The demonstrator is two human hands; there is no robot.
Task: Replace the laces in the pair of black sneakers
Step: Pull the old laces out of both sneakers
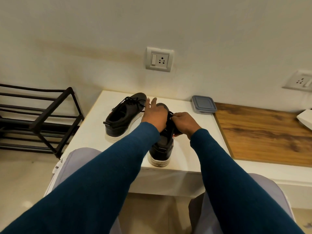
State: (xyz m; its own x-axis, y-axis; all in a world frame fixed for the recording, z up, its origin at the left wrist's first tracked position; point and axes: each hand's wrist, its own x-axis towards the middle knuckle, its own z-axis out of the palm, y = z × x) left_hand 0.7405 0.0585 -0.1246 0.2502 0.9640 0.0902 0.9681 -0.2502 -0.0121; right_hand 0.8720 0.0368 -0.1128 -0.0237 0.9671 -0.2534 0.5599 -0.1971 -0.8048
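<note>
Two black sneakers with white soles stand on a small white table (pixel 94 132), heels toward me. The left sneaker (pixel 123 118) has its black lace loose over the tongue. On the right sneaker (pixel 161 149), my left hand (pixel 156 115) rests over the lacing area with two fingers stretched forward, and it seems to pinch a black lace. My right hand (pixel 184 123) curls on the shoe's right side and pinches the black lace (pixel 170 115) near the eyelets. Most of that shoe's lacing is hidden by my hands.
A grey lidded plastic container (pixel 204 104) sits at the table's far right corner. A wooden-topped surface (pixel 263 132) adjoins on the right, with a white object (pixel 305 118) at its edge. A black metal shoe rack (pixel 38 119) stands to the left. The wall with sockets is close behind.
</note>
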